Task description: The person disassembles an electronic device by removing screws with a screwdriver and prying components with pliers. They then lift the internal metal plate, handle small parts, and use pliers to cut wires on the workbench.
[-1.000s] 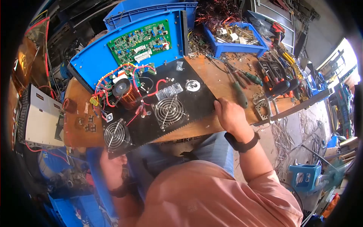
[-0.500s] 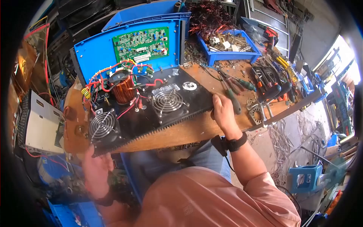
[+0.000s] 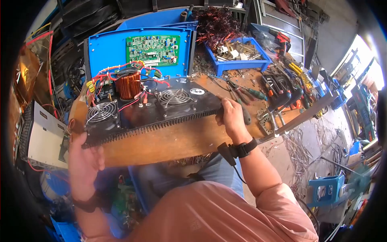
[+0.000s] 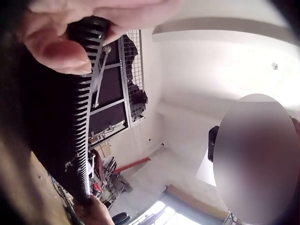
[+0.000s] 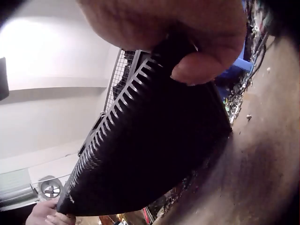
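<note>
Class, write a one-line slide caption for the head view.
Left hand and right hand grip a finned heatsink bearing two fans and a copper coil.

Your left hand (image 3: 82, 161) is motion-blurred at the heatsink's (image 3: 161, 122) left end. Your right hand's (image 3: 229, 117) fingers are hidden beneath its right end. Markings on the circuit board (image 3: 153, 45) behind the heatsink: too small to read.

A worn brown wooden worktop (image 3: 173, 141) was set in a cluttered workshop. Tangled grey wire (image 3: 300, 141) was strewn over the grey concrete floor (image 3: 336, 121), where a blue plastic stool (image 3: 324, 187) was placed. Daylight was admitted through a bright opening (image 3: 363, 60) at the right.
</note>
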The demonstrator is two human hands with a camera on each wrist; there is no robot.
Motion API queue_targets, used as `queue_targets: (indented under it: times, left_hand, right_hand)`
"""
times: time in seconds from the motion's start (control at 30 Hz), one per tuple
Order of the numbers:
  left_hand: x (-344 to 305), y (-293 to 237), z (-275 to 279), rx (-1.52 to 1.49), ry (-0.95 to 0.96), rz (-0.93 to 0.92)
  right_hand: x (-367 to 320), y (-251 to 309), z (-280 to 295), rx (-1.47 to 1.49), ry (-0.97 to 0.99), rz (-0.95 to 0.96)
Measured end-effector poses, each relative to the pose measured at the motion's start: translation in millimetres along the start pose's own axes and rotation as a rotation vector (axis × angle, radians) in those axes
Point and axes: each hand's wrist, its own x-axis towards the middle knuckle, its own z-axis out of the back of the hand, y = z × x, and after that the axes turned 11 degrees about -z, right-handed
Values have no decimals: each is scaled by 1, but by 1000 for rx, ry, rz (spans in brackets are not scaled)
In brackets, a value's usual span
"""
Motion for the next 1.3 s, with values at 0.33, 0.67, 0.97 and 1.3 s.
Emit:
queue_targets:
  times: [0.33, 0.67, 0.97, 1.3]
  left_hand:
    - [14, -48, -29, 167, 14, 28]
    - [17, -69, -47, 302, 92, -62]
    - [17, -79, -59, 342, 65, -23]
    - [16, -61, -32, 236, 127, -51]
  right_hand:
    - [5, -9, 4, 142, 10, -88]
    - [1, -30, 3, 277, 16, -228]
    - [-2, -25, 4, 357, 48, -276]
    - [-7, -35, 3, 289, 93, -290]
